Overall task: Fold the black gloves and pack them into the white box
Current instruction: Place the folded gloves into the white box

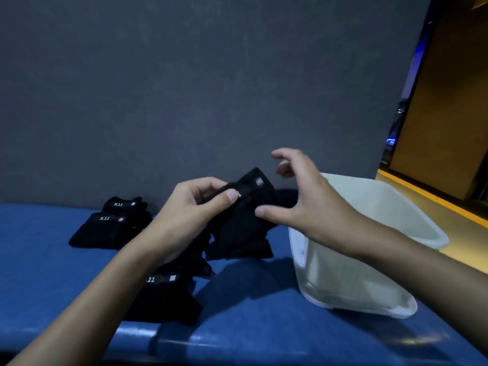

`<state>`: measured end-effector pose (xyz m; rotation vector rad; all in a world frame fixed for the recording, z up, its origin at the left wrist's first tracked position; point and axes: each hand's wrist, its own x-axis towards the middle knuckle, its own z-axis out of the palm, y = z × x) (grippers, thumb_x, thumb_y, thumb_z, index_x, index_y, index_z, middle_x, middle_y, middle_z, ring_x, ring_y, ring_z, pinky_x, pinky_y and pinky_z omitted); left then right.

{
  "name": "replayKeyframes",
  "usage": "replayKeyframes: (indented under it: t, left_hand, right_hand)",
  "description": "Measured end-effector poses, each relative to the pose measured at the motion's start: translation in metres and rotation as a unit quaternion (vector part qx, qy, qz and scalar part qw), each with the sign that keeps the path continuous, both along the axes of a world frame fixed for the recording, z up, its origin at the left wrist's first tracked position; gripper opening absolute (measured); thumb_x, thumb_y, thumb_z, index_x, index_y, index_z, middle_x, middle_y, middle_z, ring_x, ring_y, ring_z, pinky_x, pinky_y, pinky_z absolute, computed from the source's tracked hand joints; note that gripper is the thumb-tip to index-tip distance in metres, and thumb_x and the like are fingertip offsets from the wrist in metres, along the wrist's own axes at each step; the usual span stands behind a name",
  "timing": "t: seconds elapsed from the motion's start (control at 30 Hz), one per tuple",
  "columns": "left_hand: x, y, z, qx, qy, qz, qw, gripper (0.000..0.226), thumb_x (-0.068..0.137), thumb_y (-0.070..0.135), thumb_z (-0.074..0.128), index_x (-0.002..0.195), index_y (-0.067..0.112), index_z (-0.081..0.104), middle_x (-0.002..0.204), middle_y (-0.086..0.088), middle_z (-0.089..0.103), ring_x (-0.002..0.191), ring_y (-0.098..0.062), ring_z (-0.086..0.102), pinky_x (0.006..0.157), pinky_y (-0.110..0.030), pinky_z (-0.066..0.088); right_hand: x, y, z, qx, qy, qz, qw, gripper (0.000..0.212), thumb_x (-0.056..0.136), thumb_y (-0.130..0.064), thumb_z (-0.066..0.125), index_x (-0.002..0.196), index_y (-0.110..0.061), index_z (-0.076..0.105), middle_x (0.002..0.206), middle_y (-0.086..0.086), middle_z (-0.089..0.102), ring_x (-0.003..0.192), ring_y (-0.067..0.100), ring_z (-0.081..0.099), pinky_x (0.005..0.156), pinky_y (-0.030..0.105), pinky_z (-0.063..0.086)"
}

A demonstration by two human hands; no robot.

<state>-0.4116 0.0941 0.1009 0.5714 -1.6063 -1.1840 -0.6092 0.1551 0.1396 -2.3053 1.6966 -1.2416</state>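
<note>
Folding seems under way: the black glove is pinched by the left hand and touched by the spread-fingered right hand; placing it into the white box is called for next.

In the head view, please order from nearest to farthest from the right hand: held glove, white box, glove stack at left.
1. Held glove, at the thumb of the right hand.
2. White box, under the forearm, right side.
3. Glove stack, far left.

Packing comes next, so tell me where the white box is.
In the head view, the white box stands at the right on the blue table, partly behind the right hand, right of the held black glove.
</note>
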Motion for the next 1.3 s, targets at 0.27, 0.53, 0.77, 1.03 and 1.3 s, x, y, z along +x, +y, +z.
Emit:
replayKeyframes:
  t: [0.27, 0.53, 0.77, 1.03, 1.3]
  left_hand:
    - [-0.059, -0.012, 0.044, 0.029, 0.145, 0.102, 0.984, 0.011, 0.093, 0.021, 0.067, 0.097, 0.011, 0.069, 0.093, -0.010, 0.075, 0.088, -0.025, 0.070, 0.088, -0.048, 0.054]
    - [-0.143, -0.014, 0.060, 0.051, 0.060, -0.052, 0.996, 0.028, 0.092, 0.004, 0.066, 0.116, 0.015, 0.057, 0.079, -0.009, 0.067, 0.061, -0.016, 0.063, 0.054, -0.027, 0.050]
    - [-0.194, -0.037, 0.052, 0.025, -0.049, -0.098, 0.994, 0.015, 0.090, 0.003, 0.069, 0.104, 0.003, 0.065, 0.095, -0.014, 0.071, 0.072, -0.016, 0.069, 0.066, -0.029, 0.055]
    - [-0.198, -0.091, 0.027, -0.228, -0.282, 0.013, 0.932, 0.014, 0.094, 0.031, 0.058, 0.103, 0.031, 0.068, 0.103, 0.016, 0.068, 0.100, 0.001, 0.063, 0.091, -0.028, 0.051]
    - [-0.187, -0.109, 0.010, -0.221, -0.299, -0.032, 0.928, 0.031, 0.085, 0.053, 0.045, 0.092, 0.035, 0.069, 0.100, 0.012, 0.068, 0.089, -0.015, 0.066, 0.085, -0.043, 0.053]
  right_hand:
    - [-0.030, 0.000, 0.025, -0.002, -0.249, 0.017, 0.968, 0.061, 0.078, -0.022, 0.080, 0.119, -0.033, 0.036, 0.114, 0.003, 0.060, 0.093, 0.015, 0.070, 0.079, 0.031, 0.059]
    - [-0.089, -0.004, 0.026, 0.005, -0.356, 0.015, 0.934, 0.062, 0.078, -0.007, 0.078, 0.123, -0.029, 0.041, 0.113, 0.012, 0.063, 0.105, 0.028, 0.067, 0.082, 0.044, 0.060]
    - [-0.142, -0.011, 0.024, 0.076, -0.357, -0.073, 0.928, 0.059, 0.076, -0.007, 0.080, 0.123, -0.024, 0.048, 0.116, 0.008, 0.058, 0.104, 0.025, 0.064, 0.081, 0.039, 0.060]
    - [-0.176, -0.050, -0.003, 0.182, -0.283, -0.193, 0.922, 0.062, 0.070, -0.006, 0.084, 0.117, -0.021, 0.047, 0.111, 0.010, 0.059, 0.100, 0.028, 0.062, 0.084, 0.047, 0.058]
    - [-0.186, -0.091, -0.023, 0.334, -0.200, -0.302, 0.870, 0.065, 0.075, -0.010, 0.083, 0.123, -0.021, 0.041, 0.118, 0.007, 0.050, 0.102, 0.026, 0.053, 0.061, 0.027, 0.047]
